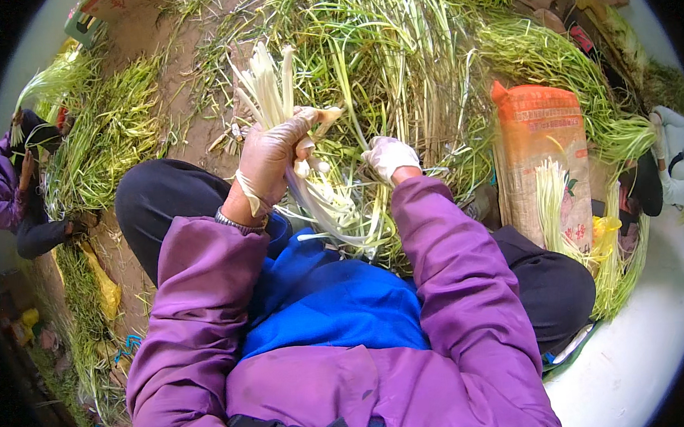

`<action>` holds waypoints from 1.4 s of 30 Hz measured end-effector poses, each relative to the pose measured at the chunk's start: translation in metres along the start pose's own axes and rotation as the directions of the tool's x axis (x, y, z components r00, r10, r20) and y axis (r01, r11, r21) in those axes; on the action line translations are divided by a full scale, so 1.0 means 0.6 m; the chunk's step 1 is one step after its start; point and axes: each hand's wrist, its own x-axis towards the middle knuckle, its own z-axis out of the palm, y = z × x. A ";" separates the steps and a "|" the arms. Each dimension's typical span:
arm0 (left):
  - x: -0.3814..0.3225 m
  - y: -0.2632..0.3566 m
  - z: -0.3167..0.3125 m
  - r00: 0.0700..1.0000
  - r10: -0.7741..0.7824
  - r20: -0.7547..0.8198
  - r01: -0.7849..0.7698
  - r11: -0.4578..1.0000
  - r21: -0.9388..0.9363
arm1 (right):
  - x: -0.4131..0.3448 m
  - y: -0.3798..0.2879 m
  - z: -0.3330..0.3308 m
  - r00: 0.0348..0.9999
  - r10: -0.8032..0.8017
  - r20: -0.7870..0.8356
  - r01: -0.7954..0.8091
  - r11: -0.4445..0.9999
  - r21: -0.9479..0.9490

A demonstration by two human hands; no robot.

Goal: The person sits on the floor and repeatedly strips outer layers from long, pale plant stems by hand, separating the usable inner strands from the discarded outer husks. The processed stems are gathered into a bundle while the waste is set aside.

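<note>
My left hand (276,153), in a thin pale glove, is closed around a bundle of pale leafy stalks (270,91). Their whitish ends point up and away, while other stems hang in a curve below the hand over the blue cloth on my lap. To its right, my right hand (391,154), gloved too, has its fingers curled at the lower end of a thin green stalk (345,90). The two hands are apart. A big heap of long green stalks (408,51) lies just beyond them.
At the right, a printed orange and tan sack (539,119) bears a bunch of trimmed pale stalks (551,201), beside a yellow plastic bag (606,235). One person (5,187) sits at the far left among stalks, another (676,152) at the far right. A green plastic stool (81,27) stands top left.
</note>
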 end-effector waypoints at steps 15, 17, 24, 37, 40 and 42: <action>0.023 -0.035 0.000 0.997 -0.067 0.036 0.063 0.994 0.091 | -0.202 -0.084 -0.099 0.902 -0.372 -0.220 0.431 0.812 0.393; 0.022 -0.040 0.004 0.997 -0.024 0.080 0.017 0.996 0.091 | -0.217 -0.092 -0.097 0.881 -0.415 -0.229 0.474 0.778 0.413; -0.001 -0.030 0.009 0.989 -0.070 0.132 0.075 0.997 -0.032 | -0.251 -0.084 -0.088 0.897 -0.396 -0.194 0.416 0.906 0.076; 0.000 0.050 -0.061 0.970 0.227 -0.088 -0.243 0.873 -0.422 | -0.211 0.062 -0.027 0.965 -0.198 -0.173 0.193 0.980 -0.047; -0.003 0.053 -0.073 0.964 0.250 -0.087 -0.263 0.874 -0.409 | -0.191 0.105 0.002 0.993 -0.007 0.115 0.047 0.936 -0.348; -0.007 0.048 -0.069 0.971 0.238 -0.011 -0.225 0.900 -0.373 | -0.194 0.105 -0.007 0.998 -0.016 0.064 0.019 0.999 -0.039</action>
